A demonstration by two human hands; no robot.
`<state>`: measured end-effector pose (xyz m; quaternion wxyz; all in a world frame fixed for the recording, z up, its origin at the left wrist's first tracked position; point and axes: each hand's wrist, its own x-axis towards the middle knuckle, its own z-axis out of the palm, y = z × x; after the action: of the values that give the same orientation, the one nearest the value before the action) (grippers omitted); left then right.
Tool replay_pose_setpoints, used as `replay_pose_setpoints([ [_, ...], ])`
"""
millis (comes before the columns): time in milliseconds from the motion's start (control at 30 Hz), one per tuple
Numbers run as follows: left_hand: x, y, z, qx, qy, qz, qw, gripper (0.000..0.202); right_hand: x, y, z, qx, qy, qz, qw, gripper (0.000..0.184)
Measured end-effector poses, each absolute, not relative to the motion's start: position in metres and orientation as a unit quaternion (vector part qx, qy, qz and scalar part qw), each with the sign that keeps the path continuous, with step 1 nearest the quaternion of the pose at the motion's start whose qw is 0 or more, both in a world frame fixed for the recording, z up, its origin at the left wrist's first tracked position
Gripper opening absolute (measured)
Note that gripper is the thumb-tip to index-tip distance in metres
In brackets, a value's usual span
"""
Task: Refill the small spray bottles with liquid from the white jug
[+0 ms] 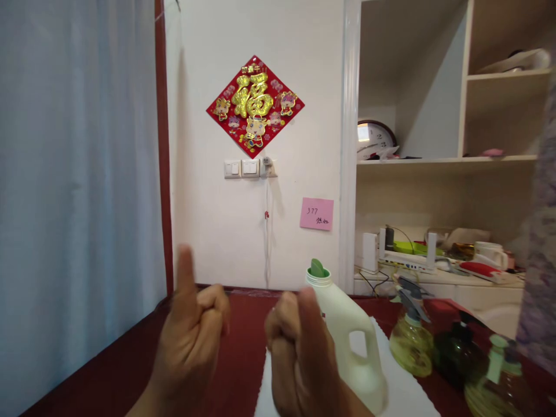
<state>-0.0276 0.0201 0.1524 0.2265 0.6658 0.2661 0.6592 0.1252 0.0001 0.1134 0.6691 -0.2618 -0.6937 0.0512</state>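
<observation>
My left hand (191,336) is raised in a fist with the thumb pointing up, and nothing is in it. My right hand (299,347) is beside it, also a fist with the thumb up, holding nothing. Just behind and right of my right hand stands a white plastic jug (351,347) with a handle and a green spout at its open neck. The jug rests on a white cloth (403,388) spread over the dark red table (108,382).
A yellow spray bottle (410,339), a dark bottle (460,353) and another yellow spray bottle (495,388) stand right of the jug. A pale curtain (78,202) hangs on the left. Behind are a wall with a red decoration (255,105), a pink note (317,214) and cluttered shelves (443,159).
</observation>
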Motion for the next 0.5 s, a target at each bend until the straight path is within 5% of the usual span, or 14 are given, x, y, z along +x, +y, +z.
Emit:
replay_pose_setpoints([
  [200, -0.029, 0.082, 0.133, 0.664, 0.376, 0.511, 0.396, 0.091, 0.119, 0.047, 0.124, -0.379, -0.609, 0.277, 0.639, 0.091],
  [500, -0.033, 0.079, 0.132, 0.635, 0.404, 0.539, 0.377, 0.09, 0.125, 0.043, 0.125, -0.389, -0.61, 0.263, 0.638, 0.096],
])
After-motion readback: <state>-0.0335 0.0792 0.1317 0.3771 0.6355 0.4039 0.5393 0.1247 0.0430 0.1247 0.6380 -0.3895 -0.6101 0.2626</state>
